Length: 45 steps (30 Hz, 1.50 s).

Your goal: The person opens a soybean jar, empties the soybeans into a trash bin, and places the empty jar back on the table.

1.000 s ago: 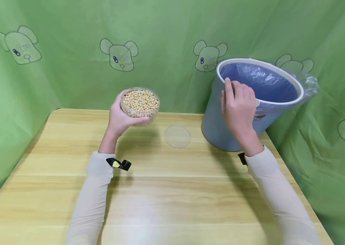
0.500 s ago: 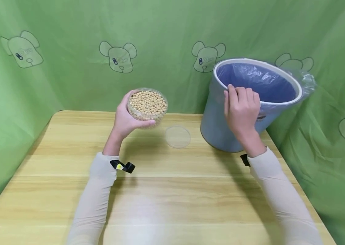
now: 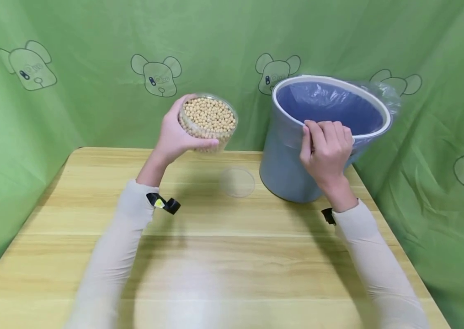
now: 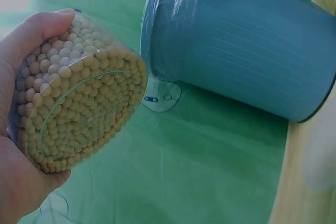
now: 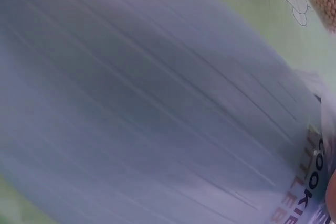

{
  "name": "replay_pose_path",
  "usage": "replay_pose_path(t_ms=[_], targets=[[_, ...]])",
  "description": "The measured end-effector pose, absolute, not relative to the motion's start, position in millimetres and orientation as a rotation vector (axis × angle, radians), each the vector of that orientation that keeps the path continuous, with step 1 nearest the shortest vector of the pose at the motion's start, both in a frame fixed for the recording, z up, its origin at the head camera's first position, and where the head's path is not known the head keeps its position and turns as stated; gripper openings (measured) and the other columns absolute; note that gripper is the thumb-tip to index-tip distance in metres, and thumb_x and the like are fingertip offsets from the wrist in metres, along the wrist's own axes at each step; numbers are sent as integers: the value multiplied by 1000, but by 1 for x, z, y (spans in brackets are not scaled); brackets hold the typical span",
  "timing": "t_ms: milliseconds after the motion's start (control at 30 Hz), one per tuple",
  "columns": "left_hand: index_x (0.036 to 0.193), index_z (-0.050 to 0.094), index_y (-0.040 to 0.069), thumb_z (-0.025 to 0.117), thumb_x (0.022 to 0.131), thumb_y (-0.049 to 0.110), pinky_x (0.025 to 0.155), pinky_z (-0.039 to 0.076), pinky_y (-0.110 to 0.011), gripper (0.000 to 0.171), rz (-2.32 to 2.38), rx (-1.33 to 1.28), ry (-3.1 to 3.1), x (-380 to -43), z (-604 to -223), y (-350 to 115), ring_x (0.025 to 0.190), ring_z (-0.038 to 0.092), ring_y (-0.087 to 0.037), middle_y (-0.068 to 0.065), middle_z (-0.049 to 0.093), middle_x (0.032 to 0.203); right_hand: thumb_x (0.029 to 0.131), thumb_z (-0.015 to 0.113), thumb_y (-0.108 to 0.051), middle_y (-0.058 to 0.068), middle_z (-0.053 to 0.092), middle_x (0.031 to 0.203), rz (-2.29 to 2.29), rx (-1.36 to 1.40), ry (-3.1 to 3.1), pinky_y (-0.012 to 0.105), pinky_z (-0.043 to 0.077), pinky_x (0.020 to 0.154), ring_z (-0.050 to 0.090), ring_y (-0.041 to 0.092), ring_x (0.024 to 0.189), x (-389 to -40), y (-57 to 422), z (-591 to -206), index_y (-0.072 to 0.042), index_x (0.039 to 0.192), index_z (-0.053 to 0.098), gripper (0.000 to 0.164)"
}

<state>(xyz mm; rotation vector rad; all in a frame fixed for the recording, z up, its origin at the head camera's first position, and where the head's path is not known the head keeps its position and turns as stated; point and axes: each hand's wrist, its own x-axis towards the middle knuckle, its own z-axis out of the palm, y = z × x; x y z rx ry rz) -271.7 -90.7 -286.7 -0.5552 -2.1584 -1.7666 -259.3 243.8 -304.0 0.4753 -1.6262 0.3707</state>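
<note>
My left hand (image 3: pixel 174 135) grips a clear round jar (image 3: pixel 224 138) full of soybeans (image 3: pixel 209 114), fingers behind it and thumb along the near side. The jar is held above the table's back edge, open at the top; its underside shows in the left wrist view. At the right, a blue-grey trash can (image 3: pixel 283 160) stands on the table, lined with a clear plastic bag (image 3: pixel 386 93). My right hand (image 3: pixel 327 153) grips its near rim, fingertips over the edge. The can's ribbed, lettered side (image 5: pixel 157 98) fills most of the right wrist view.
A thin clear disc (image 3: pixel 237 183) lies on the wooden table (image 3: pixel 215 269) between the jar and the can. Green curtains (image 3: pixel 215 36) printed with bear heads hang behind and at both sides.
My left hand has carried the jar right and upward, toward the can. The right hand has taken hold of the rim, and the can has shifted slightly left.
</note>
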Motion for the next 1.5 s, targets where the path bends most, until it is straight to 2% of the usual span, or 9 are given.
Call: replay_pose_path(t_ms=[333,633,767,1000,1500], targets=[[148,47,13,99,54,11,105,56,-32,108,-1888,-560,-2158,-297,-227,-77,129,56,-21,-6,53,145,90,63,-10,22,64,74,474,514,-1595,57,38,68,51,44,68,-255,237,-304,3,85,74,18],[151,43,18,102,52,22,109,52,-29,115,-1729,-493,-2329,-317,-188,-60,132,53,-18,-3,53,146,91,62,-11,21,64,74,472,522,-1591,56,39,67,51,43,68,-258,234,-304,3,85,74,19],[155,38,23,103,51,30,111,50,-30,123,-1588,-450,-2446,-324,-179,-52,134,51,-17,-2,51,149,91,62,-12,20,63,73,464,520,-1587,56,39,67,51,42,68,-259,234,-305,2,85,74,19],[157,33,25,101,52,38,111,49,-30,126,-1418,-444,-2579,-337,-175,-40,135,50,-16,-2,50,151,91,63,-11,20,62,72,464,514,-1570,55,38,67,51,42,67,-260,235,-307,2,83,73,18],[158,31,25,102,50,41,109,50,-29,130,-1291,-535,-2703,-346,-159,-14,133,50,-16,-1,51,150,90,63,-10,20,60,72,463,517,-1549,55,38,68,49,42,67,-264,232,-308,2,82,71,16]])
